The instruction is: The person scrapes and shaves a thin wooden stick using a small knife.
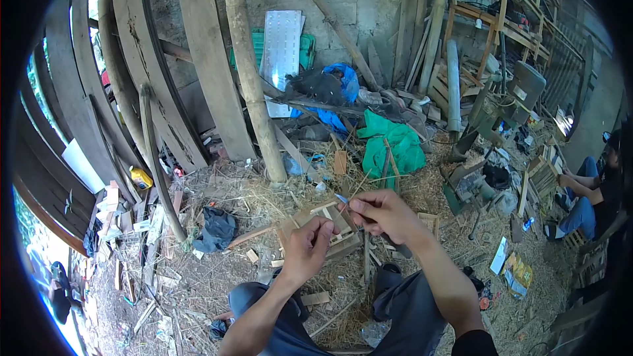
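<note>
My left hand point(310, 245) is closed in a pinch above a small wooden frame or box point(343, 245); what its fingers hold is too small to name. To its right and slightly higher, my right hand point(386, 214) pinches a small bluish pointed object point(341, 198), whose tip sticks out to the left of the fingers. A thin reddish piece shows between the two hands, too small to identify. The wooden frame lies low in front of my knees, partly hidden by my hands.
A green sheet point(390, 145) and a black plastic bag point(216, 229) lie on the littered ground. A wooden pole point(252, 72) stands ahead. At the right edge sits another person point(590, 191). A yellow bottle point(140, 177) is at left.
</note>
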### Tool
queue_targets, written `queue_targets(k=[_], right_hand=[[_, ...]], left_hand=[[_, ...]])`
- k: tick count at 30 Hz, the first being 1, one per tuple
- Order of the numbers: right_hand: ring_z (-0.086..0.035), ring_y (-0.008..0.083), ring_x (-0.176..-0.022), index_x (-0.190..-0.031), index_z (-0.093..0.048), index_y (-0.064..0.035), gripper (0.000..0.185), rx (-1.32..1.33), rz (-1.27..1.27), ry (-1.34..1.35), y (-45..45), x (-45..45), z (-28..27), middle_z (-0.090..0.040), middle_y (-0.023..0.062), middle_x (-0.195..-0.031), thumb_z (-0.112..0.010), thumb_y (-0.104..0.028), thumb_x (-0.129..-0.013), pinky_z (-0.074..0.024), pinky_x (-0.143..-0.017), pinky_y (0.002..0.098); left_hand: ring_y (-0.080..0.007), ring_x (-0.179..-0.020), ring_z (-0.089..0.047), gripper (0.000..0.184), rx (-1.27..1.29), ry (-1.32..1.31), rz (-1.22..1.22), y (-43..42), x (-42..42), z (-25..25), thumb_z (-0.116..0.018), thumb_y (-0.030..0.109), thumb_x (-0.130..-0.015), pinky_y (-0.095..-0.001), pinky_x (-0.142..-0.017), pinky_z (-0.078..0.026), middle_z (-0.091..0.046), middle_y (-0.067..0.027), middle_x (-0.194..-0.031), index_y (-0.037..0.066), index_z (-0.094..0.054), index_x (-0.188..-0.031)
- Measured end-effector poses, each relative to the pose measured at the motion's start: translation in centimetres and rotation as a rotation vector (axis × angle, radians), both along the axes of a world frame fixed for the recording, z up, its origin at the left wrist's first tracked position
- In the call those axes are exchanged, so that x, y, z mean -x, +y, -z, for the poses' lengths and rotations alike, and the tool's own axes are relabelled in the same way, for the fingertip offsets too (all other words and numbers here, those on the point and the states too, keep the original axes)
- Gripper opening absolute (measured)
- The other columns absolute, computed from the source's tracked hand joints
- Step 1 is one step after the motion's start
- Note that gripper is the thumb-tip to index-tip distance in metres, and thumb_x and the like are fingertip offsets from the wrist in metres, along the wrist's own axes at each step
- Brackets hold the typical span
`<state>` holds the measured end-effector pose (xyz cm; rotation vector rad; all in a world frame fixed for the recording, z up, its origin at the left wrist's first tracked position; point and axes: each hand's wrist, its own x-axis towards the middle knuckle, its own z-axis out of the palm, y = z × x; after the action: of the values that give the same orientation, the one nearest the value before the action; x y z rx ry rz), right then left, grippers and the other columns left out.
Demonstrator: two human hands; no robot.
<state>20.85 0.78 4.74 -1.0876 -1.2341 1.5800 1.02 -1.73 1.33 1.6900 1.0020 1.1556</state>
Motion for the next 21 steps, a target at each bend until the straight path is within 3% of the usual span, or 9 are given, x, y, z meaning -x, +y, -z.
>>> queue_targets(k=[2,4,8,11,13,15,17,19,21], right_hand=[[-0.038,0.0024,-0.048,-0.101,-0.064,-0.0002,0.023,-0.042,-0.002,-0.018,0.2,0.3,0.4,-0.055,-0.0011,-0.069,-0.055,-0.02,-0.095,-0.0287,-0.041,0.0187],[-0.035,0.002,-0.047,-0.106,-0.061,0.0019,0.026,-0.004,0.117,0.125,0.2,-0.1,-0.1,-0.052,-0.0016,-0.067,-0.055,-0.02,-0.094,-0.0246,-0.041,0.0188],[-0.034,0.0019,-0.046,-0.107,-0.059,0.0037,0.027,0.019,-0.093,0.011,0.2,-0.4,-0.3,-0.051,-0.0018,-0.066,-0.055,-0.019,-0.094,-0.0245,-0.041,0.019],[-0.034,0.0023,-0.046,-0.108,-0.059,0.0031,0.026,0.051,0.121,0.148,0.4,-0.4,-0.5,-0.05,-0.0019,-0.067,-0.054,-0.018,-0.095,-0.0239,-0.041,0.0188],[-0.033,0.0021,-0.046,-0.109,-0.059,0.003,0.026,0.057,0.085,0.139,0.3,-1.0,-0.3,-0.05,-0.002,-0.067,-0.054,-0.018,-0.095,-0.0238,-0.041,0.0185],[-0.032,0.0014,-0.045,-0.11,-0.059,0.0029,0.027,0.083,-0.058,0.061,0.0,-0.7,-0.8,-0.049,-0.0026,-0.068,-0.054,-0.019,-0.095,-0.0224,-0.04,0.0182],[-0.031,0.0015,-0.045,-0.11,-0.058,0.003,0.028,0.089,-0.029,0.081,0.3,-0.7,-0.7,-0.049,-0.0026,-0.068,-0.054,-0.019,-0.095,-0.0221,-0.041,0.0183],[-0.033,0.0017,-0.046,-0.112,-0.058,0.0029,0.028,0.108,0.113,0.174,0.8,-1.2,-0.1,-0.051,-0.0021,-0.069,-0.053,-0.02,-0.095,-0.0227,-0.041,0.0181],[-0.033,0.0017,-0.046,-0.112,-0.057,0.003,0.028,0.094,0.111,0.183,0.4,-1.3,-0.2,-0.051,-0.0021,-0.069,-0.054,-0.019,-0.095,-0.0229,-0.041,0.0181]], left_hand=[[-0.0034,-0.055,-0.038,0.018,-0.043,0.021,-0.02,0.0,0.3,-0.1,-0.049,0.012,-0.096,-0.0219,-0.05,-0.03,-0.043,0.0032,-0.06,0.0,-0.059,-0.089],[-0.0035,-0.054,-0.036,0.017,-0.009,0.063,-0.019,0.0,0.4,-0.2,-0.049,0.011,-0.096,-0.0231,-0.048,-0.029,-0.043,0.0032,-0.059,0.0,-0.06,-0.088],[-0.0034,-0.058,-0.037,0.02,-0.086,0.018,-0.036,0.2,0.1,0.6,-0.049,0.016,-0.097,-0.0222,-0.054,-0.033,-0.045,0.0032,-0.063,0.001,-0.06,-0.088],[-0.004,-0.06,-0.039,0.02,-0.025,0.073,-0.031,0.1,0.3,0.4,-0.049,0.015,-0.096,-0.0226,-0.055,-0.035,-0.048,0.0019,-0.065,0.0,-0.06,-0.088],[-0.0032,-0.052,-0.034,0.015,-0.054,0.072,-0.043,0.1,0.1,0.6,-0.052,0.01,-0.095,-0.0237,-0.046,-0.026,-0.04,0.0033,-0.057,0.0,-0.06,-0.088],[-0.0032,-0.052,-0.034,0.014,-0.076,0.055,-0.05,0.1,-0.1,0.4,-0.052,0.01,-0.095,-0.0236,-0.046,-0.026,-0.041,0.0031,-0.057,0.0,-0.059,-0.088],[-0.0032,-0.052,-0.034,0.014,-0.087,0.048,-0.058,0.2,0.1,0.3,-0.052,0.01,-0.095,-0.0236,-0.046,-0.027,-0.041,0.003,-0.058,0.0,-0.059,-0.088],[-0.004,-0.059,-0.038,0.019,-0.037,0.095,-0.035,0.2,0.3,0.4,-0.05,0.014,-0.096,-0.0227,-0.054,-0.034,-0.049,0.0009,-0.064,0.0,-0.06,-0.089],[-0.0044,-0.059,-0.039,0.018,-0.006,0.094,-0.024,-0.3,0.2,0.0,-0.05,0.014,-0.096,-0.023,-0.055,-0.035,-0.048,0.0008,-0.064,0.0,-0.06,-0.089]])
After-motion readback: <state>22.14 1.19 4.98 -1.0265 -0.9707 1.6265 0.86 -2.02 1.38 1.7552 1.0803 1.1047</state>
